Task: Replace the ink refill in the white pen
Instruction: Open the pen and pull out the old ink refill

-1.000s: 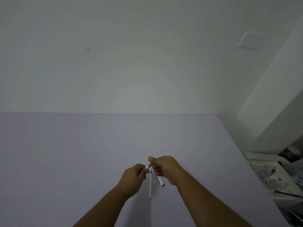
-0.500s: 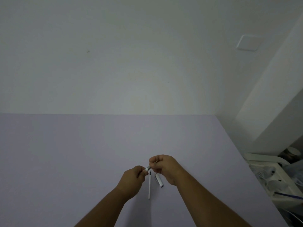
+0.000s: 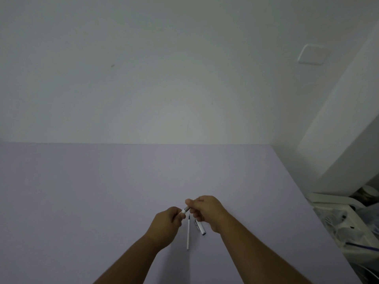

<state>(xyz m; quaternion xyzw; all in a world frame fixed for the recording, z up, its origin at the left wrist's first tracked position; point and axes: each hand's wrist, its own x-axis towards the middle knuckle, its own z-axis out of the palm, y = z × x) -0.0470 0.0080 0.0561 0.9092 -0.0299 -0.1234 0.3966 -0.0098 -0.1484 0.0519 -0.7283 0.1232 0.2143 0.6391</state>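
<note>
A thin white refill and a white pen cap are laid just beside each other on a lilac table.

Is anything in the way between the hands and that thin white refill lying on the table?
Nothing visible. The refill lies bare on the purple table, just below both hands. The pen cap lies beside it, apart. Both the left hand and right hand are busy gripping the pen.

Two bare forearms in shot, no sleeves down to the frame edge. No rings, watch or bands on the bare left hand or bare right hand. Short nails, plain fingers.
</note>
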